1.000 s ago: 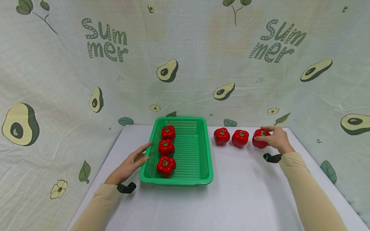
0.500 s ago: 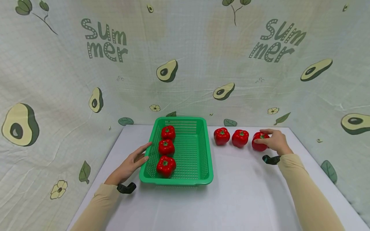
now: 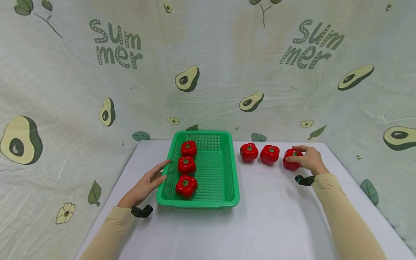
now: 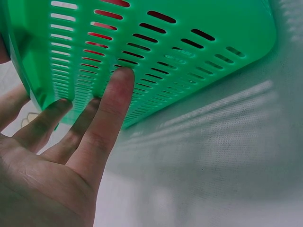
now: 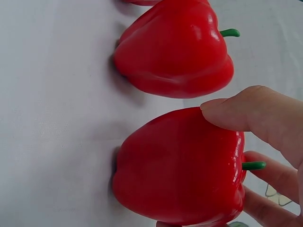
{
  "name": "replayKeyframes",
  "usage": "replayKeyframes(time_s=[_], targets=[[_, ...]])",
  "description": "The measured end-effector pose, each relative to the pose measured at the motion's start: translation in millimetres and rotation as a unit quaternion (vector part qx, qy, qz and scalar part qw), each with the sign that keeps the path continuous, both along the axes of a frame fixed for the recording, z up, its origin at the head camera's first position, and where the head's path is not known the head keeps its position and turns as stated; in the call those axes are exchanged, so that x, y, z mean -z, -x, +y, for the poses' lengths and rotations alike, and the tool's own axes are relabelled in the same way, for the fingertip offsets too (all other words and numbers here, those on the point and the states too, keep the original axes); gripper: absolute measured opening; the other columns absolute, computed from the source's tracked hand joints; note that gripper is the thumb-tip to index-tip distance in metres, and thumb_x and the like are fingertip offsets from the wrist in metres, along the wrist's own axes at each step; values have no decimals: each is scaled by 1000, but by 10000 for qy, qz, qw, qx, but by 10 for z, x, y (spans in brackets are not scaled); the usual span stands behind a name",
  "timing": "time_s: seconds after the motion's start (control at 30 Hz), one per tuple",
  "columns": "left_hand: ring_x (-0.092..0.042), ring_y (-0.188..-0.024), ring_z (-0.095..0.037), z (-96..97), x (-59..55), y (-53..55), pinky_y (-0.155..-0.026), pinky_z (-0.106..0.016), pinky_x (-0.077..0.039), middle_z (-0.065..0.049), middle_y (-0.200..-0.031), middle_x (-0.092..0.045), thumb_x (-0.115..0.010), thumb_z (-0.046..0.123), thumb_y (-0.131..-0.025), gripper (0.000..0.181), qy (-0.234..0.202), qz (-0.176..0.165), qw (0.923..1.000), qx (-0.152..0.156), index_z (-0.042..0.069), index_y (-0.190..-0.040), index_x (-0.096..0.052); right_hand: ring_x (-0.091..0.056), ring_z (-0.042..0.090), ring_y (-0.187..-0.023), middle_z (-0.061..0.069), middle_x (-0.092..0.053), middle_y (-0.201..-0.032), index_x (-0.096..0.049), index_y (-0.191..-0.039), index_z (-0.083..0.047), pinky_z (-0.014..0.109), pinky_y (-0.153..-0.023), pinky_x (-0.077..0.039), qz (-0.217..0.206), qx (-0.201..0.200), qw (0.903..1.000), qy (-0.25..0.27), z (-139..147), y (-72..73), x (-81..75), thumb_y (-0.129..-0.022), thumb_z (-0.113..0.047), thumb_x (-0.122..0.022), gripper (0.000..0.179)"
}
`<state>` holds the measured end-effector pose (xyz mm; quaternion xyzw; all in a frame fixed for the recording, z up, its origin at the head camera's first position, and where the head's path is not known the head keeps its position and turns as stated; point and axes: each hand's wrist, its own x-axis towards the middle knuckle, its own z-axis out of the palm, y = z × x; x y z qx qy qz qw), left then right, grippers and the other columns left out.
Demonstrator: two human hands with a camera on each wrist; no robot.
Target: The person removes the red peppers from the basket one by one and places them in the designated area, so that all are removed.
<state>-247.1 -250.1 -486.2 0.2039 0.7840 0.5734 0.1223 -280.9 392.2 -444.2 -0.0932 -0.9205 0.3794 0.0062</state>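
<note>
My right hand (image 3: 310,159) grips a glossy red bell pepper (image 5: 177,170) at the right end of a row on the table. In the right wrist view its thumb lies on the near side, with the other fingers reaching round the far side past the green stem. At the left, my left hand (image 3: 147,186) touches the outer side of a green plastic basket (image 3: 235,180). Its fingers (image 4: 102,120) are extended against the slotted wall. Inside the basket, three red bell peppers (image 3: 186,165) line the left side.
Two more red bell peppers, a middle one (image 3: 269,155) and a left one (image 3: 249,152), stand between the basket and my right hand. The white table (image 3: 260,224) ends at a printed cloth backdrop (image 3: 214,72) behind and at the sides.
My right hand and the gripped bell pepper have shifted very slightly toward me and left, then held still. The left hand and basket have stayed in place.
</note>
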Motion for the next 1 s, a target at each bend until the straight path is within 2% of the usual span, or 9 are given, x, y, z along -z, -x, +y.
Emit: replayKeyframes(time_s=[0.3, 0.73, 1.0], targets=[[-37, -156, -51, 7, -5, -2, -119, -71, -36, -21, -179, -24, -56, 22, -116, 66, -35, -17, 10000, 33, 18, -176, -27, -45, 58, -132, 42, -37, -155, -42, -161, 7, 60, -99, -59, -89, 9, 10000, 41, 9, -9, -3, -101, -26, -80, 79], [-37, -156, -49, 7, -4, 12, -119, -70, -37, -19, -179, -23, -56, 24, -116, 66, -1, 10, 10000, 17, 20, -176, -27, -29, 64, -145, 42, -32, -160, -41, -163, 5, 73, -107, -49, -87, -29, 9999, 113, -5, -18, -50, -100, -27, -79, 80], [-38, -156, -49, 0, 11, 11, -119, -69, -38, -20, -179, -22, -56, 24, -116, 66, -15, -10, 10000, 1, 20, -176, -27, -37, 62, -140, 42, -37, -159, -44, -161, 7, 72, -106, -50, 92, -17, 9999, -93, 14, -23, -114, -102, -29, -79, 77]])
